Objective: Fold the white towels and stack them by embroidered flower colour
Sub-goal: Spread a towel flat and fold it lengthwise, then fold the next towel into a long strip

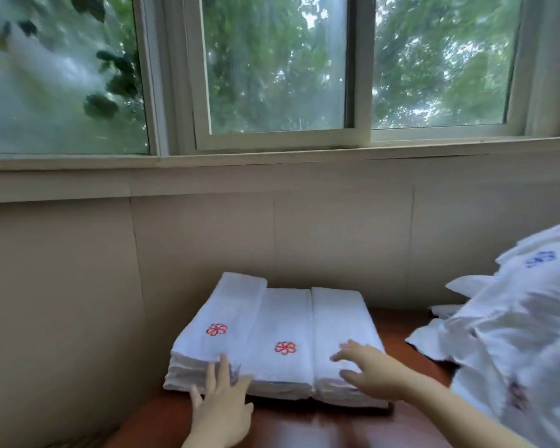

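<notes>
Left hand (219, 405) flat, fingers straight against the front edge of the folded towels (272, 318), probably squaring the red-flower stacks against the wall. Right hand (369, 370) spread wide over the rightmost stack, gripping nothing; touching or hovering, hard to tell. The unfolded pile (514, 334) waits at right.

Table (320, 425): bottom of the frame, running centre to right, against the wall.
Left stack (220, 305): lower centre, on the table, far end at the wall.
Middle stack (285, 315): touching the left stack on its right.
Right stack (340, 318): touching the middle stack on its right.
Unfolded heap (514, 334): right edge of the frame, apart from the stacks.
Left hand (222, 412): bottom centre, fingers at the left stack's near edge.
Right hand (372, 370): over the right stack's near end.
Wall (207, 240): behind the stacks, across mid-frame.
Window (278, 69): upper half, above the wall.
</notes>
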Demonstrator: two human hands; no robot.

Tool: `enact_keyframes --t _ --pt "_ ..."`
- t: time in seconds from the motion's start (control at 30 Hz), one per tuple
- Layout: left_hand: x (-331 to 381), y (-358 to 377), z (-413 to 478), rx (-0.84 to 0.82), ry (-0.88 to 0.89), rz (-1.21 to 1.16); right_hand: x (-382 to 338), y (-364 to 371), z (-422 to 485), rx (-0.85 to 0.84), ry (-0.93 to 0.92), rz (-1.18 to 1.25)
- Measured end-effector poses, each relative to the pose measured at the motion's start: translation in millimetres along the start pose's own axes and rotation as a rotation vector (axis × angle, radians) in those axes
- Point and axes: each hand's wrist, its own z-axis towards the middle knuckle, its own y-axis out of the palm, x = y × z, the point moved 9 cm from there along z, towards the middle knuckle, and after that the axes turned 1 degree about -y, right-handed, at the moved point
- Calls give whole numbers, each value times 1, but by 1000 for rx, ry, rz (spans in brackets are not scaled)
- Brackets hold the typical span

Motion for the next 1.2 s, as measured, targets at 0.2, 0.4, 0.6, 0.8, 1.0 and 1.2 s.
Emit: enact_keyframes --t 0.2,0.4,0.6,0.8,1.0,1.2 --pt "119 -20 -64 248 35 -133 128 -88 -149 334 321 70" --pt "244 -27 -119 440 409 -202 206 -173 -279 809 504 39" --pt "306 -72 -131 725 519 -345 263 -206 -347 1019 684 -55" --pt "341 -54 -122 631 607 -344 305 -173 -334 623 809 -106" --pt "363 -29 -154 587 720 -354 305 -149 -335 657 894 33" --pt "391 28 -207 431 796 -324 253 -149 -342 757 778 209"
